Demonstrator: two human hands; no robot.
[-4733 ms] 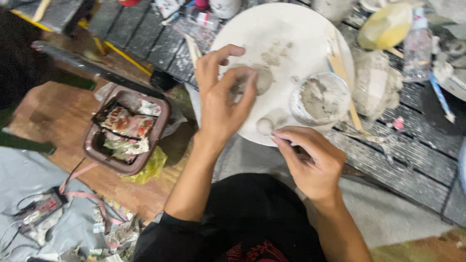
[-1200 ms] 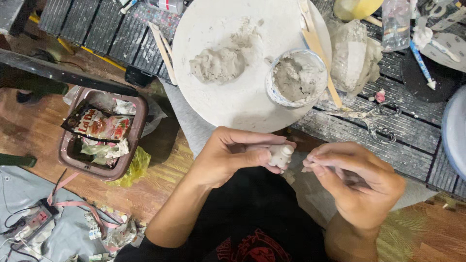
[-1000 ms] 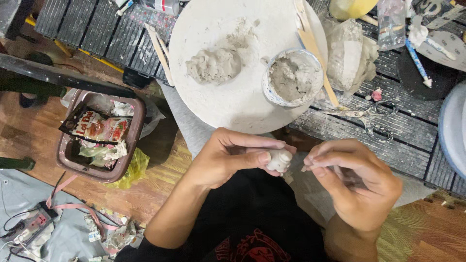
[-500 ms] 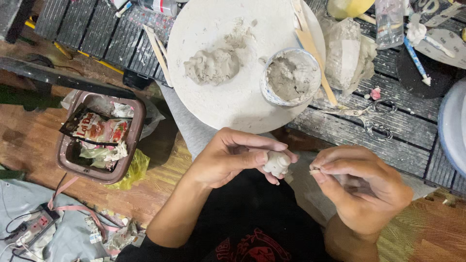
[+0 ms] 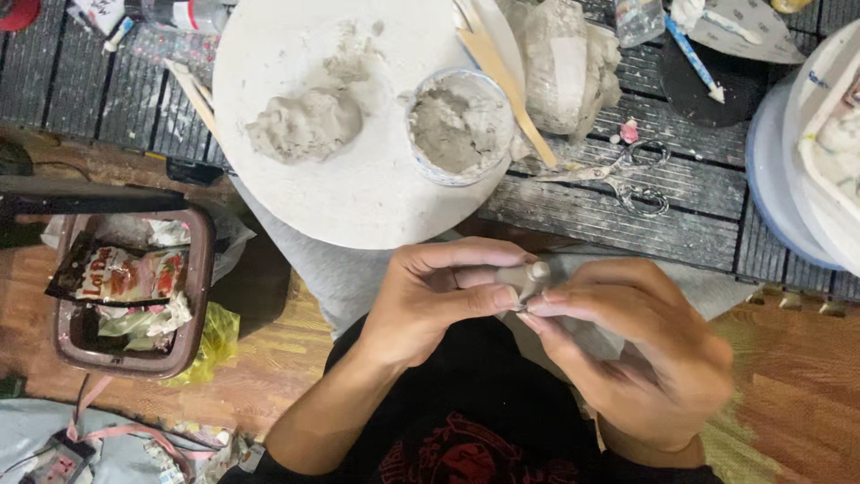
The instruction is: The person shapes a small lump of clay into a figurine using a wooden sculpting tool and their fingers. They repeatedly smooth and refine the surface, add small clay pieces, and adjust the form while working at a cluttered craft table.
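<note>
Leftmost, a brown bin sits on the wooden floor with snack wrappers inside it; beside it, up on the dark slatted table, a round white board carries a lump of grey clay and a small bowl of wet clay; flat wooden sticks lean over the bowl's rim; further right lie a wrapped grey clay block, a pair of scissors and a blue-rimmed white tray at the edge. Lower down, over the lap, the left hand is curled round a small piece of clay, pinching it between thumb and fingers; the right hand meets it from the other side, its fingertips pressed against the same piece; both hands are closed on it, touching each other.
</note>
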